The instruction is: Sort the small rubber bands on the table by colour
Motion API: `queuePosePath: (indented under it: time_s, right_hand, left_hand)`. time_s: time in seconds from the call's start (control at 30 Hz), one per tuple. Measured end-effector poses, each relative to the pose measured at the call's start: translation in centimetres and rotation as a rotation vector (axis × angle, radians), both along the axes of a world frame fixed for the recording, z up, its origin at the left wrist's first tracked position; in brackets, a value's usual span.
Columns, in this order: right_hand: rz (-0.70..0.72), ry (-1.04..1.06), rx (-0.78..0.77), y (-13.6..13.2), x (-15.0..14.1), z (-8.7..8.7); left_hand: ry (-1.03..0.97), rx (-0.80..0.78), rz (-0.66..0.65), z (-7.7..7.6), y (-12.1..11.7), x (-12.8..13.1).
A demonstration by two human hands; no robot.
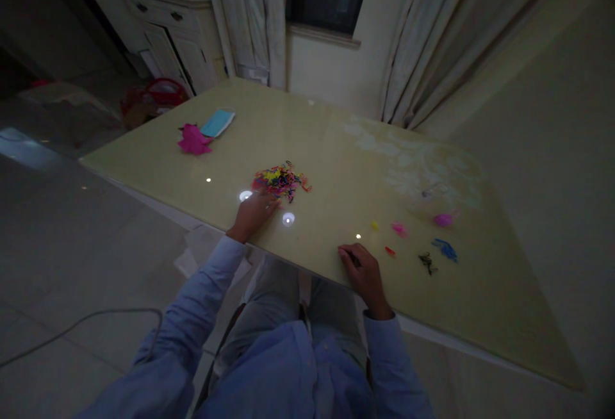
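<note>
Left grip [254, 212] at multicoloured pile [278, 179]

Left hand [254, 213]: back uppermost, palm facing down. The left fingers [270, 202] point forward and toward the right; their bend is partly hidden. Left wrist [235, 234]: behind the fingers and to their left, nearly in line with the left forearm [202, 300], which is sleeved in light blue and slants back leftward.

Right hand [366, 275]: nearer the torso [288, 371] than the left fingers, and to their right. The right fingers [350, 250] curl inward, tips directed left; contact between them cannot be determined. Right wrist [379, 308]: behind and right of these fingers, bare above the cuff.
</note>
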State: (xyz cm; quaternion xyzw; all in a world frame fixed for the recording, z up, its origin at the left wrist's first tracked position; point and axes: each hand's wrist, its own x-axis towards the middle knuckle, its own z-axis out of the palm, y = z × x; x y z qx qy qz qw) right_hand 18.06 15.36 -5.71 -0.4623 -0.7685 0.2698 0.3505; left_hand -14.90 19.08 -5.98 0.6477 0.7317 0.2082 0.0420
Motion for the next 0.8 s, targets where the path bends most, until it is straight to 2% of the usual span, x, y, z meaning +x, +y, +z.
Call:
queuePosePath:
  time_s: [0.23,0.47,0.6,0.7,0.8]
  right_hand:
    - [0.005,-0.020,0.009,0.0,0.1,0.0]
    - [0.011,0.002,0.018,0.0,0.0,-0.1]
    - [0.016,0.000,0.026,0.1,0.2,-0.4]
    - [0.016,-0.004,0.031,0.1,0.2,-0.4]
    - [0.018,-0.002,0.026,0.1,0.2,-0.3]
  left_hand:
    - [0.045,-0.076,-0.032,0.9,0.9,0.1]
    - [0.001,-0.029,0.010,1.0,1.1,-1.3]
    - [-0.049,0.032,-0.082,0.5,1.2,-1.9]
    - [-0.042,0.004,-0.159,0.4,1.0,-2.0]
    - [0.000,-0.054,-0.158,0.7,0.7,-1.8]
